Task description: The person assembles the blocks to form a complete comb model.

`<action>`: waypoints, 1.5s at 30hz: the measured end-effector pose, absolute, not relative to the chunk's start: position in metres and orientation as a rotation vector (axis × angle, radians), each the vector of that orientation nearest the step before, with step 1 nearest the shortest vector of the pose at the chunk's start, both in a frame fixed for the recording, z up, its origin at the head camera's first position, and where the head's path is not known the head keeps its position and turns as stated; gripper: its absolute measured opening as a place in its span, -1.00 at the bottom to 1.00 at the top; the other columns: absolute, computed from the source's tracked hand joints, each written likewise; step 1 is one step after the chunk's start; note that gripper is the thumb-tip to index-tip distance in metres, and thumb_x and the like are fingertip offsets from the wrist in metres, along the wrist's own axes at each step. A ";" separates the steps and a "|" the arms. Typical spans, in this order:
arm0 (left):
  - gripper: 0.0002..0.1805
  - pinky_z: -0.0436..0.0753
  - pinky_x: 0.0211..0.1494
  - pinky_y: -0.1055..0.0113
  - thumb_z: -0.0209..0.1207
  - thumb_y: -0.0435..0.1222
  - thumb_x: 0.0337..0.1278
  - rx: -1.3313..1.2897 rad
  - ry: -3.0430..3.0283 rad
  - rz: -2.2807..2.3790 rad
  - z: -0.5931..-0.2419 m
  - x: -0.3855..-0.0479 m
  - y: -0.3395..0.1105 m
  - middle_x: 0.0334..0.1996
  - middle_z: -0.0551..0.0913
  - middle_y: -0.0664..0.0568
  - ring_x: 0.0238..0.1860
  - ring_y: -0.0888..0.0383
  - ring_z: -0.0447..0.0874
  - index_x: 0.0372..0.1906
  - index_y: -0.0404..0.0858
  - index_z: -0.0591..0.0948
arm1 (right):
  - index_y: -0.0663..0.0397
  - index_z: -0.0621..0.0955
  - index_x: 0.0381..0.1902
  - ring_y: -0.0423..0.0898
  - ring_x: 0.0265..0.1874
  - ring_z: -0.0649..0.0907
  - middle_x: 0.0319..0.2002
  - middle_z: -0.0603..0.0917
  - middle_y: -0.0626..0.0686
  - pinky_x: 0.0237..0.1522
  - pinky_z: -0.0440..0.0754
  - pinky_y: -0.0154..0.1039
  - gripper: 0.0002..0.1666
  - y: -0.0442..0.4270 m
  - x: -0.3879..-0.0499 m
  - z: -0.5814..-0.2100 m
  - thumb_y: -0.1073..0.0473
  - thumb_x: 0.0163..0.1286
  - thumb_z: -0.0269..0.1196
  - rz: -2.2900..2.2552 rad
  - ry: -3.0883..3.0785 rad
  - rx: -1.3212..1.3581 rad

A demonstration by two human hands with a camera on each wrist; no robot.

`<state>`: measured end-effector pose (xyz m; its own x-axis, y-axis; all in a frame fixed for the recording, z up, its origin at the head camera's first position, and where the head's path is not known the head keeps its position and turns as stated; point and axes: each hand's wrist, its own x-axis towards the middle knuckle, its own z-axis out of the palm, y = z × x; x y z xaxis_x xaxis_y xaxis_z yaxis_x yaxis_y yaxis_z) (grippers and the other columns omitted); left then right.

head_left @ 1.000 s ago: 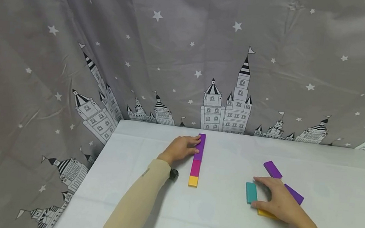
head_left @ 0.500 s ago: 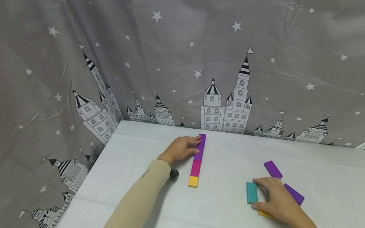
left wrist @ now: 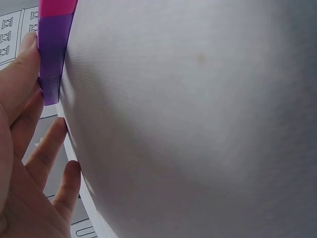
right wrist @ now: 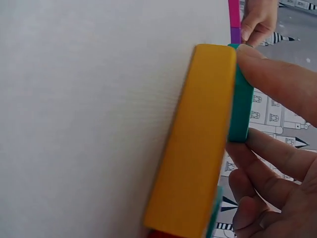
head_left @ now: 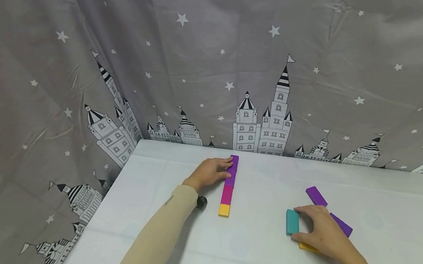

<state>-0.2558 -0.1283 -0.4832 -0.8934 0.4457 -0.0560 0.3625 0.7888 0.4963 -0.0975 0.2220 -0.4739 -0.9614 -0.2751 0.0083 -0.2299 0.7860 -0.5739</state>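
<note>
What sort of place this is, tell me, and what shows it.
Probably an indoor play or activity corner: a white-topped table, coloured blocks on it, and a grey cloth printed with castles and stars hanging behind.

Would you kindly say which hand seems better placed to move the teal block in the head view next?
Probably the right hand: it pinches that teal block by its two ends, while the left hand is away from it, touching the purple end of the block row.
</note>
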 end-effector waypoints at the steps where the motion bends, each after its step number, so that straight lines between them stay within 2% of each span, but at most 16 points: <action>1: -0.41 0.16 0.57 0.03 0.29 -0.07 0.29 0.641 2.809 0.730 -0.483 -0.256 -0.128 0.44 0.38 0.20 0.49 0.03 0.27 0.38 -0.09 0.51 | 0.16 0.63 0.15 0.25 0.17 0.51 0.11 0.65 0.20 0.18 0.50 0.33 -0.20 0.222 -0.097 -0.473 -0.04 -0.03 0.62 -0.922 2.896 -0.403; 9: -0.41 0.15 0.57 0.02 0.29 -0.06 0.29 0.637 2.814 0.720 -0.484 -0.256 -0.128 0.44 0.38 0.20 0.49 0.05 0.27 0.38 -0.08 0.51 | 0.09 0.62 0.19 0.22 0.18 0.51 0.15 0.63 0.18 0.14 0.54 0.32 -0.19 0.219 -0.096 -0.465 -0.09 -0.01 0.61 -0.939 2.886 -0.374; 20: -0.42 0.15 0.58 0.03 0.28 -0.06 0.30 0.650 2.812 0.715 -0.483 -0.256 -0.128 0.44 0.38 0.20 0.49 0.06 0.26 0.38 -0.10 0.51 | 0.07 0.64 0.15 0.22 0.19 0.51 0.11 0.66 0.12 0.14 0.55 0.32 -0.24 0.202 -0.092 -0.457 0.00 -0.03 0.62 -0.999 2.913 -0.466; 27: -0.42 0.15 0.57 0.02 0.28 -0.07 0.30 0.668 2.815 0.715 -0.483 -0.255 -0.129 0.44 0.39 0.19 0.49 0.05 0.27 0.37 -0.12 0.51 | 0.08 0.66 0.12 0.15 0.16 0.54 0.07 0.68 0.06 0.15 0.58 0.23 -0.27 0.190 -0.089 -0.457 0.08 -0.06 0.64 -1.016 2.949 -0.528; 36: -0.42 0.13 0.58 0.01 0.28 -0.07 0.30 0.648 2.815 0.709 -0.482 -0.256 -0.128 0.44 0.38 0.19 0.49 0.05 0.26 0.38 -0.09 0.51 | 0.04 0.66 0.14 0.11 0.16 0.55 0.08 0.67 0.04 0.13 0.63 0.18 -0.24 0.167 -0.087 -0.460 0.01 -0.06 0.64 -0.994 2.906 -0.516; 45: -0.41 0.12 0.58 0.01 0.28 -0.05 0.30 0.643 2.808 0.706 -0.482 -0.256 -0.128 0.44 0.37 0.22 0.50 0.07 0.25 0.38 -0.08 0.50 | 0.03 0.66 0.13 0.03 0.16 0.55 0.07 0.67 -0.02 0.21 0.60 0.09 -0.24 0.141 -0.086 -0.459 0.01 -0.07 0.65 -0.970 2.888 -0.518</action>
